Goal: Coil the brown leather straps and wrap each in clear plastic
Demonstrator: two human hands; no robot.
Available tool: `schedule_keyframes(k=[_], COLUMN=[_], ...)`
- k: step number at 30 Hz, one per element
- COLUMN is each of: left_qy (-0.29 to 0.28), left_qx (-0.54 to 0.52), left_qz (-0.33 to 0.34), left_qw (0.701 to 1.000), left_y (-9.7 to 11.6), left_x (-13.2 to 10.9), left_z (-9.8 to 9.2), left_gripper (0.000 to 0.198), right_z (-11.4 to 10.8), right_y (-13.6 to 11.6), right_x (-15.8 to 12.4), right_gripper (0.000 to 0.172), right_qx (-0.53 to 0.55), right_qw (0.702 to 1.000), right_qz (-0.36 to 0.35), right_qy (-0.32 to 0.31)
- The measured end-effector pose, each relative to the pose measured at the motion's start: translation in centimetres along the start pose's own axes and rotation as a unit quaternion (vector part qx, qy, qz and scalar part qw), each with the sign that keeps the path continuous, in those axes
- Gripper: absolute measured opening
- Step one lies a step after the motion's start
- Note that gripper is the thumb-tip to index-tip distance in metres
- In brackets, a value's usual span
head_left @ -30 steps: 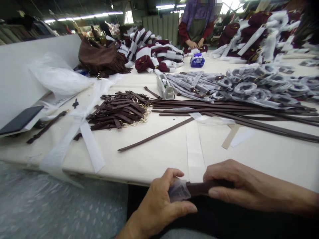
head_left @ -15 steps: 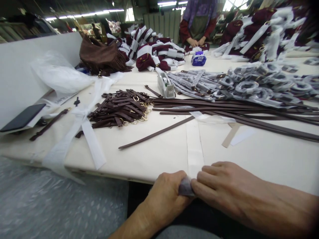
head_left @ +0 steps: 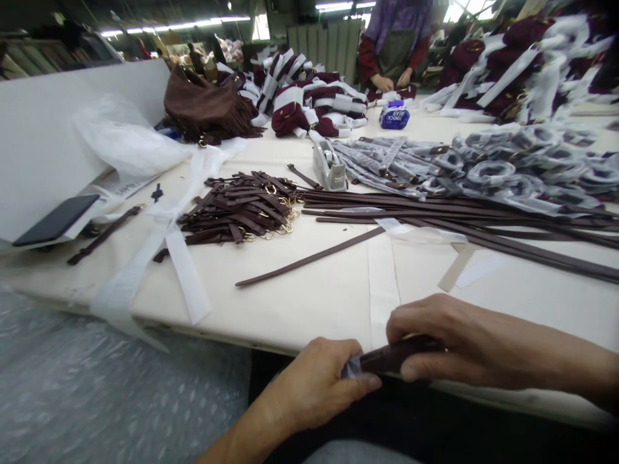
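At the table's front edge, my left hand [head_left: 322, 380] pinches one end of a dark brown leather strap [head_left: 382, 359], where a bit of translucent wrapping [head_left: 352, 367] shows. The same strap runs into my right hand [head_left: 449, 341], its thumb below and fingers curled over the top. The part inside each grip is hidden. A strip of white wrapping [head_left: 382, 277] lies on the table just beyond my hands. Past it, a single brown strap [head_left: 309, 258] stretches diagonally to the left.
A heap of short brown straps with gold rings [head_left: 246, 209] lies beside a tape dispenser [head_left: 331, 167]. Long straps [head_left: 483, 222] and wrapped straps [head_left: 493, 167] spread to the right. A fringed brown bag [head_left: 206, 106] sits back left; a co-worker [head_left: 396, 45] stands across the table.
My right hand has shifted right and up, away from my left, exposing a length of brown strap between them. The left hand keeps its hold. The view has swung slightly left.
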State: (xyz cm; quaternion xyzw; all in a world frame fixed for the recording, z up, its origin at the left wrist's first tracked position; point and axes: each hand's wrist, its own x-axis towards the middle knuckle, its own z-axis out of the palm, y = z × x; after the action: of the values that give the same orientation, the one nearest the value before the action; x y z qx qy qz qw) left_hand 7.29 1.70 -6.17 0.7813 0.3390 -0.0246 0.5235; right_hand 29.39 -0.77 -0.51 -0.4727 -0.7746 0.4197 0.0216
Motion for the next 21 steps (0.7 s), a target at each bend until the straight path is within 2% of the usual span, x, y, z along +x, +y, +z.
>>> schedule_keyframes(k=[4,5,8,10,12,14,15,19,20,21], left_qy=[-0.024,-0.031,-0.021,0.012,0.032,0.022,0.012,-0.001,0.013,0.032], left_qx=[-0.035,-0.045,-0.060,-0.051,-0.032,-0.011,-0.005,-0.029,-0.041,-0.046], left_qz=[0.054,0.071,0.096,0.082,0.064,0.062,0.065,0.089,0.095,0.097], left_qw=[0.998,0.996,0.993,0.995,0.997,0.998,0.998,0.996,0.995,0.994], left_y=[0.6,0.7,0.4,0.0,-0.1,0.0,0.1,0.6,0.5,0.4], left_x=[0.5,0.6,0.3,-0.1,-0.4,-0.5,-0.5,-0.6,-0.6,-0.7], left_z=[0.2,0.1,-0.4,-0.9,-1.2,-1.4,-1.4,-1.3,-1.4,-1.5], left_gripper=[0.019,0.020,0.038,0.050,0.034,0.016,0.014,0.017,0.023,0.037], right_z=[0.9,1.0,1.3,1.3,1.3,1.3,1.3,1.5,1.5,1.4], right_y=[-1.9,-2.1,-2.3,-2.2,-2.2,-2.3,-2.3,-2.4,-2.4,-2.4], right_x=[0.9,1.1,1.4,1.3,1.3,1.3,1.4,1.6,1.6,1.5], right_gripper=[0.004,0.005,0.016,0.012,0.006,0.007,0.007,0.006,0.006,0.005], right_qx=[-0.045,-0.052,-0.063,-0.073,-0.089,-0.110,-0.122,-0.170,-0.174,-0.175], right_qw=[0.996,0.994,0.994,0.993,0.990,0.986,0.984,0.975,0.974,0.973], right_qz=[-0.080,-0.091,-0.094,-0.090,-0.096,-0.112,-0.120,-0.134,-0.135,-0.137], right_qy=[-0.009,-0.012,0.005,0.037,0.053,0.051,0.049,0.055,0.059,0.065])
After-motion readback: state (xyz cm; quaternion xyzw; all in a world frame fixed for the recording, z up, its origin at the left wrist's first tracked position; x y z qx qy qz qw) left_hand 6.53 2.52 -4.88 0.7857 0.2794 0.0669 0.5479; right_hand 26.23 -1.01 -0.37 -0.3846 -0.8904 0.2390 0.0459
